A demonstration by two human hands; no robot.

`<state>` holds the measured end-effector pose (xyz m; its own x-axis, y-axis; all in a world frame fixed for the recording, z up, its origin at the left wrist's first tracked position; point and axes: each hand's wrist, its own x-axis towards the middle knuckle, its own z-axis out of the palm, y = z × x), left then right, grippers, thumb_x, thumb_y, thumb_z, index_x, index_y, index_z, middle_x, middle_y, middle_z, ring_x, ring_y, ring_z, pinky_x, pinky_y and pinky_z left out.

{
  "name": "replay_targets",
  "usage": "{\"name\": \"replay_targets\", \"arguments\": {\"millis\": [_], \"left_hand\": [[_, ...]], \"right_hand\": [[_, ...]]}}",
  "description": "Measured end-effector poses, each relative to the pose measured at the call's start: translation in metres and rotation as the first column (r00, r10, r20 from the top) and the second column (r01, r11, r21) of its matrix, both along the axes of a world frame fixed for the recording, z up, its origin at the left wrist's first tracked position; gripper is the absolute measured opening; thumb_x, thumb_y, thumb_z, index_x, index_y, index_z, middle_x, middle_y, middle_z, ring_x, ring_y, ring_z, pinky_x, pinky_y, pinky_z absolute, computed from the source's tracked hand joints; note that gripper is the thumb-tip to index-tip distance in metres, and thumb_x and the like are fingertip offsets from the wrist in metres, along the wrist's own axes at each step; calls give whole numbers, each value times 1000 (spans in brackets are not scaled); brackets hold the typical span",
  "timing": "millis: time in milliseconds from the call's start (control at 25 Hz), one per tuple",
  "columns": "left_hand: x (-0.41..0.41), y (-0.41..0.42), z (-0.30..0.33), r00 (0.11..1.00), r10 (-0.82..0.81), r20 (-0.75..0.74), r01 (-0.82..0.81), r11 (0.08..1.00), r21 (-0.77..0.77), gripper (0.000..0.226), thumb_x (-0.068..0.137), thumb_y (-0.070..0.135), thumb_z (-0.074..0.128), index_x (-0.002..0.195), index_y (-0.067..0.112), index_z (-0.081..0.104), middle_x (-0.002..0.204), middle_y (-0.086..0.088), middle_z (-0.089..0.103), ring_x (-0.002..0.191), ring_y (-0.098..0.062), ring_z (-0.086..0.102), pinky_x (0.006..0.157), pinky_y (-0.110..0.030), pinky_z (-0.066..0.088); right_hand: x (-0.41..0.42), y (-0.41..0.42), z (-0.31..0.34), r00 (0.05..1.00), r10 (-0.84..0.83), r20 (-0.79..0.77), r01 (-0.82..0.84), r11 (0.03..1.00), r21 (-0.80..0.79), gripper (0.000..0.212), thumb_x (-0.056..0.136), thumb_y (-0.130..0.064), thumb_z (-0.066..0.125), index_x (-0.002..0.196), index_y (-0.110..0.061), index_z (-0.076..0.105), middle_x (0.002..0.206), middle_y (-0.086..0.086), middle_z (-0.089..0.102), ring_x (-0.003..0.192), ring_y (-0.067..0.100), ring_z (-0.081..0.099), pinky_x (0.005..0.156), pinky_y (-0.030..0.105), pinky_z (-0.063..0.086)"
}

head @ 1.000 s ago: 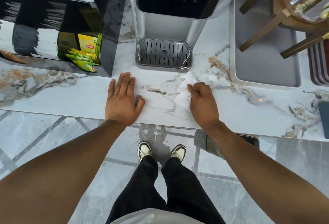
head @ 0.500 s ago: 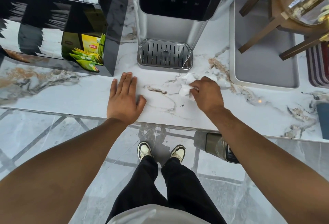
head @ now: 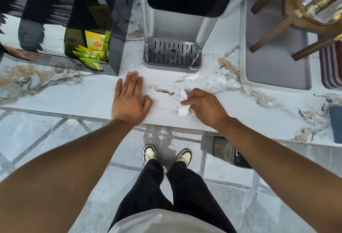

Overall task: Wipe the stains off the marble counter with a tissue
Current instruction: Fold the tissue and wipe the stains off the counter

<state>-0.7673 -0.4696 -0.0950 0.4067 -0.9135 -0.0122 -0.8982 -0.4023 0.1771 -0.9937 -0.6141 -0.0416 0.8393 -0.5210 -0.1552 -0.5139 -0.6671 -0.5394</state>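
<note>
A crumpled white tissue (head: 183,104) lies bunched on the white veined marble counter (head: 88,95), pinched by my right hand (head: 205,107) near the counter's front edge. A dark brown streak (head: 163,90) marks the marble just left of the tissue, and I cannot tell whether it is a stain or veining. My left hand (head: 130,101) rests flat on the counter, fingers apart, palm down, holding nothing, left of the streak.
A silver water dispenser (head: 177,19) with a slotted drip tray (head: 172,54) stands right behind my hands. A black box with yellow tea bags (head: 92,51) sits at the left. A grey tray (head: 273,62) with a wooden stand lies at the right. A bin (head: 222,149) stands on the floor.
My right hand gathered the flat tissue into a bunch, then drew it back toward the counter's front edge. My left hand stayed flat in place.
</note>
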Motion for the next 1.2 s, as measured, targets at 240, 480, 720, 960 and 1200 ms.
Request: {"name": "replay_targets", "arguments": {"millis": [240, 480, 720, 960, 1200], "left_hand": [[0, -1, -2, 1000, 6, 13, -6, 1000, 4, 70, 94, 44, 33, 153, 5, 32, 164, -14, 25, 155, -26, 15, 125, -50, 11], [0, 0, -2, 1000, 8, 19, -8, 1000, -3, 69, 94, 43, 34, 152, 5, 33, 164, -14, 26, 154, -26, 16, 125, -51, 11], [0, 0, -4, 1000, 9, 13, -9, 1000, 8, 69, 95, 44, 32, 153, 5, 30, 165, -13, 23, 155, -25, 13, 126, -50, 9], [-1, -1, -1, 1000, 7, 27, -8, 999, 37, 70, 96, 44, 30, 154, 5, 27, 166, -14, 20, 155, -26, 10, 126, -50, 8], [-2, -2, -1, 1000, 6, 17, -7, 999, 45, 70, 96, 44, 28, 154, 5, 25, 166, -14, 18, 156, -26, 9, 126, -51, 8]], "right_hand": [[20, -42, 3, 934, -345, 95, 348, 937, -15, 35, 86, 7, 59, 111, -12, 74, 103, 11, 65, 92, 26, 64, 84, 21, 45], [17, 6, -6, 999, 41, 27, -42, 998, 41, 35, 84, 9, 64, 115, -6, 72, 102, 13, 63, 96, 26, 63, 90, 29, 50], [-15, -33, -8, 941, -331, 66, 336, 936, -106, 30, 86, 5, 59, 112, -5, 72, 103, 12, 62, 93, 28, 63, 90, 25, 47], [-17, 42, -25, 913, -400, 78, 408, 889, -208, 25, 86, 3, 61, 109, -1, 70, 101, 18, 62, 88, 33, 58, 82, 35, 52], [-13, 67, -11, 973, -72, 220, 49, 993, 111, 28, 84, 11, 63, 105, -3, 75, 96, 15, 63, 85, 20, 59, 84, 22, 46]]}}
